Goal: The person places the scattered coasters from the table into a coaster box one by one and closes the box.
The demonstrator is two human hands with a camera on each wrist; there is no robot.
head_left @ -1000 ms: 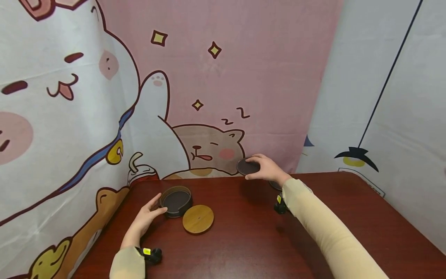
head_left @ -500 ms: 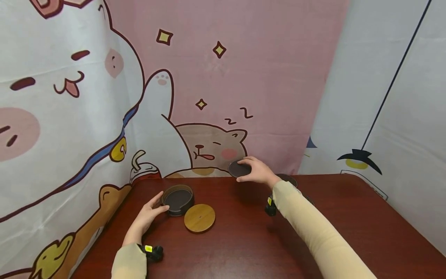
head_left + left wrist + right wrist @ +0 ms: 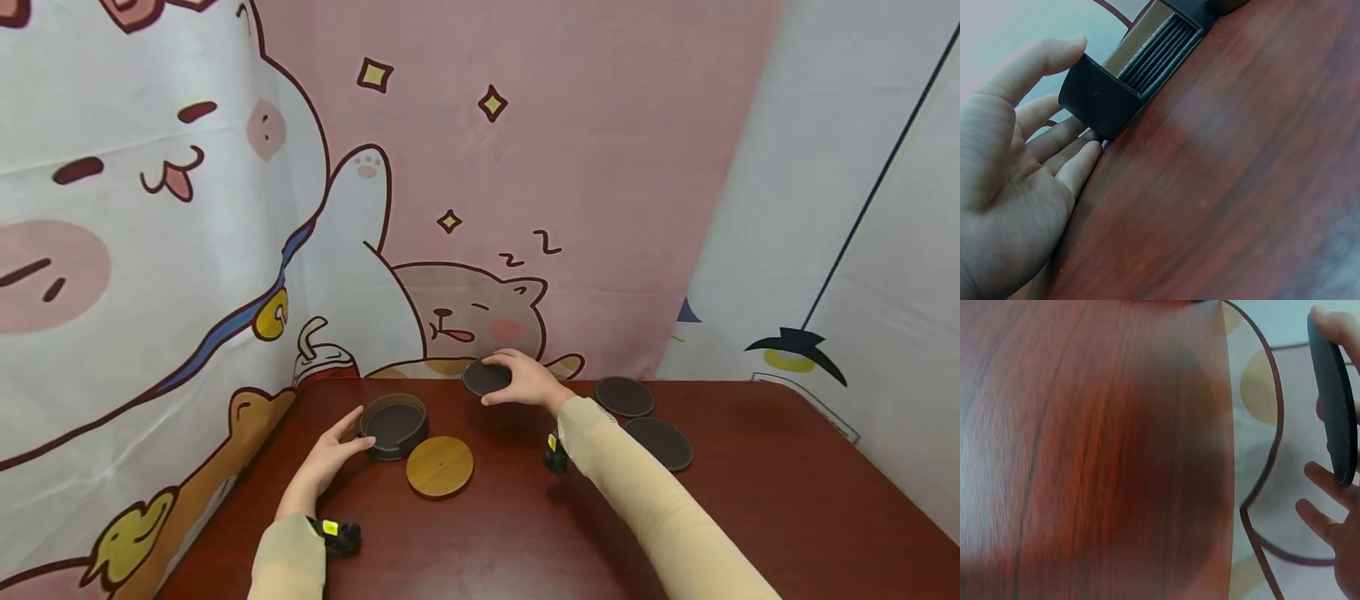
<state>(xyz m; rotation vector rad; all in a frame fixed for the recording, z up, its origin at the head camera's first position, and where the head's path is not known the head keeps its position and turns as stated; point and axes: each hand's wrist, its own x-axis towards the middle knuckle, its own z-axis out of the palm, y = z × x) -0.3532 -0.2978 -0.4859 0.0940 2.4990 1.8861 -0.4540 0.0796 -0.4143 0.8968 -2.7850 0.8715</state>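
Observation:
My right hand (image 3: 525,381) pinches a round dark coaster (image 3: 486,377) above the table near its far edge. The right wrist view shows this coaster (image 3: 1333,400) almost edge-on, thumb and fingers on either side of it. At the left, my left hand (image 3: 330,456) holds the side of a round dark coaster holder (image 3: 405,443) standing on the table. The thumb (image 3: 1054,56) touches the holder's upper edge while the other fingers curve along its side. Through the holder's slot, a stack of several dark coasters (image 3: 1157,55) shows inside.
A round wooden disc (image 3: 440,467) lies just right of the holder. Two more dark coasters, a farther one (image 3: 625,396) and a nearer one (image 3: 660,443), lie flat at the right. Printed cloth hangs behind the reddish-brown table (image 3: 480,542).
My right hand has carried its coaster leftward, toward the holder. Two coasters at the right, hidden by the right arm before, now show. The left hand stays on the holder.

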